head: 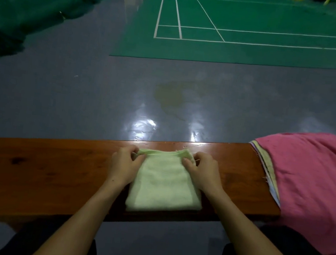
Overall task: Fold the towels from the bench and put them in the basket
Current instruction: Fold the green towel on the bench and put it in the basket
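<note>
A green badminton court (260,32) with white lines is seen across the upper right of the frame, with grey floor (60,91) before it. A long wooden bench (40,166) is laid across the lower half. At the right edge, a pink towel (315,185) is draped over a stack of other cloths, of which only thin edges (271,177) are shown; the pile is cut off by the frame. At centre, a folded pale green towel (163,184) is laid flat on the bench. Its far left corner is pinched by the left hand (124,164), its far right corner by the right hand (201,172). No basket is in view.
</note>
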Demonstrator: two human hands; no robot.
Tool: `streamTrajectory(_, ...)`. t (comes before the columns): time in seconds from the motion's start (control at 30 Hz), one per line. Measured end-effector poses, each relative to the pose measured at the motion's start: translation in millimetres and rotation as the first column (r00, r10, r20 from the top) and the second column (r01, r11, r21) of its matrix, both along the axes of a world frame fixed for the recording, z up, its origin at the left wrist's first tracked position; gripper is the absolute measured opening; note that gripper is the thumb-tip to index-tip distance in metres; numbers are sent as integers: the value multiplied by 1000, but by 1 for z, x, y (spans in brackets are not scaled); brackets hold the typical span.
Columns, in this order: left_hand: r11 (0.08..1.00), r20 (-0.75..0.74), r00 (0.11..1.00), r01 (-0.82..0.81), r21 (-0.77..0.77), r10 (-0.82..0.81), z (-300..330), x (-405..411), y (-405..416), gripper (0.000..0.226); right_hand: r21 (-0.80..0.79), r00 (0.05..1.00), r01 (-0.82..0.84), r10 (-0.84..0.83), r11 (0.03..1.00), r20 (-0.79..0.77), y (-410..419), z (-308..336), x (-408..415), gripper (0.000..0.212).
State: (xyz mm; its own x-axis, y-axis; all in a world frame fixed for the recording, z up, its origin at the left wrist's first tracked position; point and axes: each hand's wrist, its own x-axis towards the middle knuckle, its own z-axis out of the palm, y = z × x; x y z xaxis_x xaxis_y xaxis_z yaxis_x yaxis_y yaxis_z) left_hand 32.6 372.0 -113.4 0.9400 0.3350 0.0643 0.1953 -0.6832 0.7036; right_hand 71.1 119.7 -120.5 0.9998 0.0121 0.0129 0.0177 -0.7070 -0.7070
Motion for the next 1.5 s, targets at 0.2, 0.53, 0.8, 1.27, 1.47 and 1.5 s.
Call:
streamTrajectory(0.2,969,44,994,-106,225,99,10,-13,-12,24,-347,984,161,-121,924,134,-2,7,-11,38)
streamTrajectory(0.53,669,-210,889,447,593,-408,-28,-51,-40,72,-563,849,-421,527,712,31,26,-21,-63,69)
streamTrajectory(0.8,696,-270,910,415,586,-315,-28,-51,-2,87,-579,887,-418,451,700,-95,-14,-13,-35,82)
streamTrajectory(1.27,676,-11,774,561,478,-633,-4,-89,17,60,-406,809,-537,588,740,0,-45,20,-87,62)
streamTrajectory(1.47,609,-118,785,558,564,-609,-1,-70,18,56,-539,793,-494,607,682,42,-39,12,-58,53)
streamTrajectory(1.5,609,-118,791,548,573,-600,-1,-67,19,54,-570,795,-483,606,664,33,-37,12,-54,52)
